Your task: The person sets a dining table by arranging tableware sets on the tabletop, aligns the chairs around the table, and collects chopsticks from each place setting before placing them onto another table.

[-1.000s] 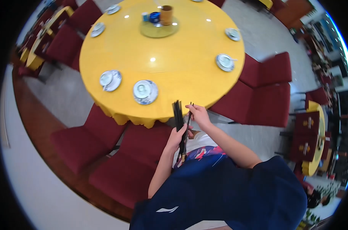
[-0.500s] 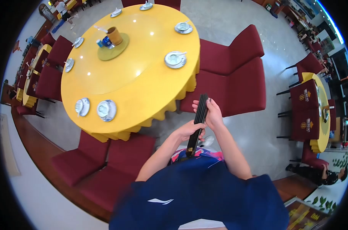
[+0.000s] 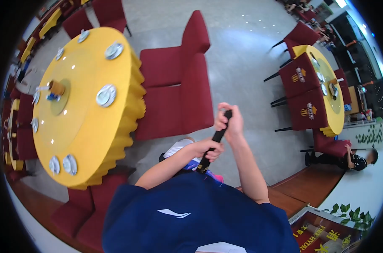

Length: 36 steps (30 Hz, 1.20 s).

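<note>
A bundle of black chopsticks (image 3: 219,134) with gold marks near its lower end slants up and away in front of my body. My left hand (image 3: 209,150) is closed around its lower part. Higher up, the fingers of my right hand (image 3: 230,121) wrap round the bundle near its far end. Left of my hands stands a round table with a yellow cloth (image 3: 90,139), its place settings out of reach of either hand. The nearest chair, a dark red one (image 3: 168,109), is just beyond my hands to the left.
On the yellow table are bowls on saucers (image 3: 106,95) and a brown holder (image 3: 56,87). More red chairs (image 3: 303,111) surround another yellow table (image 3: 337,114) at right. A person (image 3: 356,160) sits by the right wall. A fire hydrant cabinet (image 3: 326,232) is at lower right.
My view has turned right, so the large table and chairs have shifted left. My right hand has gone from fingers alongside the chopsticks to wrapped round their far end.
</note>
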{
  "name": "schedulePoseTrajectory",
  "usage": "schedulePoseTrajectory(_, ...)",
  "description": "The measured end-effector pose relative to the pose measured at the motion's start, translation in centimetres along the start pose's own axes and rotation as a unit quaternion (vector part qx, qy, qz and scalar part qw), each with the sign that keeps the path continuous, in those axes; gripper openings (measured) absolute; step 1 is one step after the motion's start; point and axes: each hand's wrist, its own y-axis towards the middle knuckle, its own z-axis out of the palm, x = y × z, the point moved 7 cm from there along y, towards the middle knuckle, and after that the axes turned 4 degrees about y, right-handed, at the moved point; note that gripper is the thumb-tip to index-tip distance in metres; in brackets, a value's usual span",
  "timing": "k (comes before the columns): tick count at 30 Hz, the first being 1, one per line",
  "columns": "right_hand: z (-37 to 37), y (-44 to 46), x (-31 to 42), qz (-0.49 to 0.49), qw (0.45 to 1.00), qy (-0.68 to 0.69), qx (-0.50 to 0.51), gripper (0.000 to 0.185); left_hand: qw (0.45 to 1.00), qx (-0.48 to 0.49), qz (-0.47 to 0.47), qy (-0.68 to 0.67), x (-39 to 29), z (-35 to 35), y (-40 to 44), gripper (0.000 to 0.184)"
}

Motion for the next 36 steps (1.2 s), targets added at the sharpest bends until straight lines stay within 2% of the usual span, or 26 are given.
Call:
schedulePoseTrajectory(2, 0.9, 2.8, 2.0, 0.012, 0.999, -0.039, 0.005, 0.032, 0.997, 0.040, 0.065, -0.020, -3.2, -1.1, 1.6, 0.034)
schedulePoseTrajectory(5, 1.5, 7.9, 3.4, 0.041, 0.987, -0.138, 0.078, 0.033, 0.987, -0.001, 0.158, -0.026, -6.8, -3.7, 4.3, 0.030)
schedulePoseTrajectory(6, 1.7, 9.2, 4.1, 0.053, 0.978, -0.180, 0.094, 0.034, 0.988, 0.007, 0.150, -0.034, -7.0, -4.3, 5.9, 0.030)
schedulePoseTrajectory(8, 0.8, 12.3, 5.4, 0.065, 0.969, -0.221, 0.090, 0.036, 0.965, -0.001, 0.251, -0.076, -9.0, -6.2, 8.2, 0.030)
schedulePoseTrajectory(9, 0.1, 14.2, 7.0, 0.037, 0.956, -0.278, 0.086, 0.036, 0.961, 0.003, 0.254, -0.107, -9.7, -7.1, 9.6, 0.029)
schedulePoseTrajectory(10, -0.6, 15.5, 8.2, 0.020, 0.938, -0.335, 0.088, 0.035, 0.956, -0.061, 0.246, -0.146, -10.0, -8.4, 11.0, 0.028)
schedulePoseTrajectory(12, -1.0, 18.7, 11.1, 0.064, 0.922, -0.368, 0.101, 0.040, 0.956, -0.107, 0.242, -0.129, -12.7, -8.8, 12.3, 0.025)
schedulePoseTrajectory(13, -0.6, 20.8, 12.5, 0.038, 0.889, -0.399, 0.220, 0.045, 0.953, -0.120, 0.243, -0.135, -13.5, -9.3, 13.2, 0.023)
schedulePoseTrajectory(15, 1.8, 23.1, 13.5, 0.109, 0.862, -0.406, 0.284, 0.053, 0.947, -0.150, 0.243, -0.146, -15.1, -9.7, 13.8, 0.019)
schedulePoseTrajectory(16, 3.0, 24.1, 13.5, 0.150, 0.836, -0.422, 0.316, 0.056, 0.943, -0.198, 0.237, -0.127, -16.6, -9.8, 13.9, 0.027)
schedulePoseTrajectory(17, 4.4, 24.7, 13.6, 0.160, 0.831, -0.414, 0.335, 0.056, 0.936, -0.209, 0.255, -0.124, -17.7, -10.3, 14.3, 0.026)
schedulePoseTrajectory(18, 5.0, 25.3, 13.1, 0.158, 0.731, -0.562, 0.353, 0.056, 0.929, -0.218, 0.274, -0.120, -18.6, -10.9, 14.7, 0.025)
schedulePoseTrajectory(19, 4.9, 26.3, 13.0, 0.141, 0.607, -0.694, 0.361, 0.057, 0.915, -0.243, 0.294, -0.136, -19.4, -11.7, 14.9, 0.025)
schedulePoseTrajectory(20, 4.8, 27.5, 12.8, 0.141, 0.602, -0.688, 0.379, 0.057, 0.907, -0.258, 0.302, -0.136, -20.1, -12.6, 15.5, 0.025)
schedulePoseTrajectory(22, 3.6, 29.6, 12.1, 0.101, 0.461, -0.735, 0.486, 0.048, 0.868, -0.312, 0.352, -0.160, -21.7, -14.5, 16.9, 0.024)
schedulePoseTrajectory(23, 3.6, 30.5, 13.0, 0.101, 0.437, -0.725, 0.523, 0.044, 0.856, -0.333, 0.358, -0.169, -23.0, -15.0, 18.2, 0.024)
schedulePoseTrajectory(26, 1.9, 33.4, 18.4, 0.093, 0.417, -0.696, 0.577, 0.039, 0.863, -0.274, 0.395, -0.153, -26.7, -17.5, 24.3, 0.016)
schedulePoseTrajectory(29, -2.0, 39.1, 24.3, 0.089, 0.383, -0.746, 0.538, 0.030, 0.882, -0.264, 0.359, -0.153, -31.1, -19.8, 29.7, 0.015)
schedulePoseTrajectory(31, -5.9, 44.0, 26.4, 0.080, 0.383, -0.761, 0.517, 0.030, 0.874, -0.324, 0.323, -0.164, -33.7, -21.8, 32.6, 0.019)
schedulePoseTrajectory(33, -9.6, 50.9, 28.1, -0.059, 0.390, -0.822, 0.410, 0.033, 0.847, -0.406, 0.294, -0.175, -37.1, -23.6, 35.5, 0.029)
schedulePoseTrajectory(34, -10.6, 52.2, 29.3, -0.046, 0.386, -0.820, 0.420, 0.033, 0.834, -0.441, 0.286, -0.167, -38.4, -24.6, 36.5, 0.035)
schedulePoseTrajectory(35, -10.2, 53.8, 31.8, -0.085, 0.447, -0.794, 0.403, 0.036, 0.806, -0.507, 0.265, -0.154, -40.5, -25.4, 37.1, 0.041)
schedulePoseTrajectory(36, -9.5, 55.4, 34.0, -0.123, 0.505, -0.763, 0.384, 0.039, 0.788, -0.541, 0.262, -0.130, -42.5, -26.1, 37.3, 0.038)
